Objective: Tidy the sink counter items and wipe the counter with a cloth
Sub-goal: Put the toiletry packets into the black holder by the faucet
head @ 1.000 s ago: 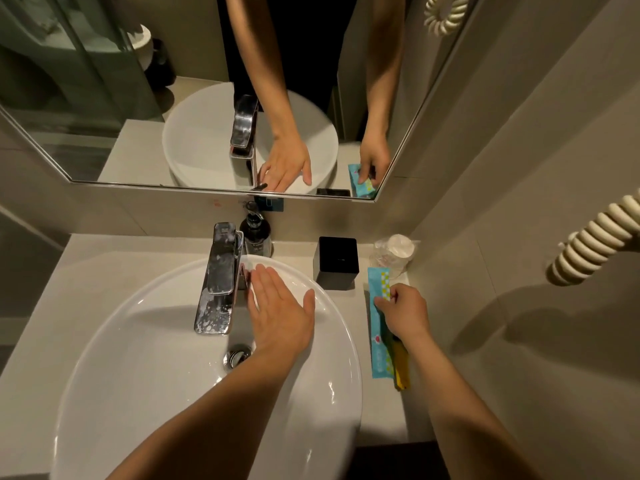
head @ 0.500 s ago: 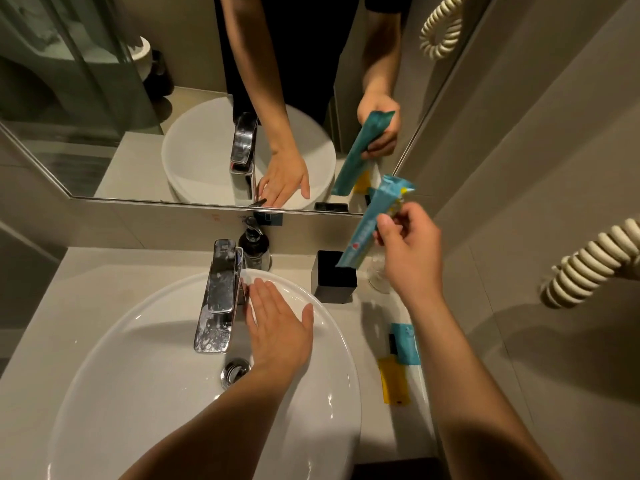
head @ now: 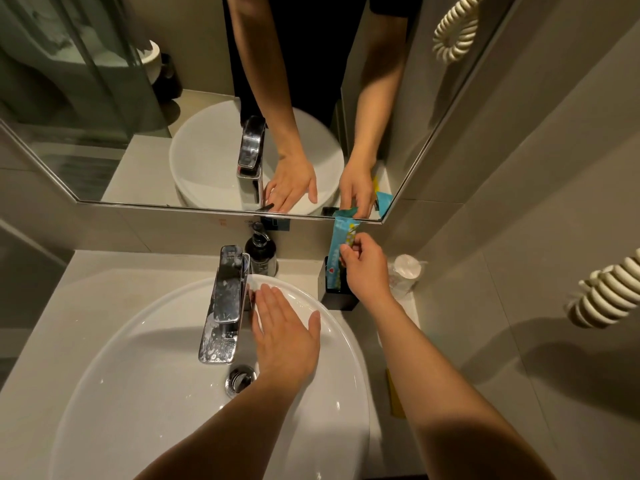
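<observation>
Right hand (head: pixel 363 268) has lifted the teal packet (head: pixel 341 237) off the desk, fingers pinching it, lowering it into the black holder (head: pixel 337 299) at frame centre-right. Left hand (head: pixel 285 334) rests flat, released, in the sink (head: pixel 138 358). Tidying's underway.

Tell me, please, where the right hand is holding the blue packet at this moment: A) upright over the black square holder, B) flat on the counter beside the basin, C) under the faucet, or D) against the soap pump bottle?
A: the right hand holds the blue packet upright, its lower end at the black square holder, away from the faucet.
</observation>
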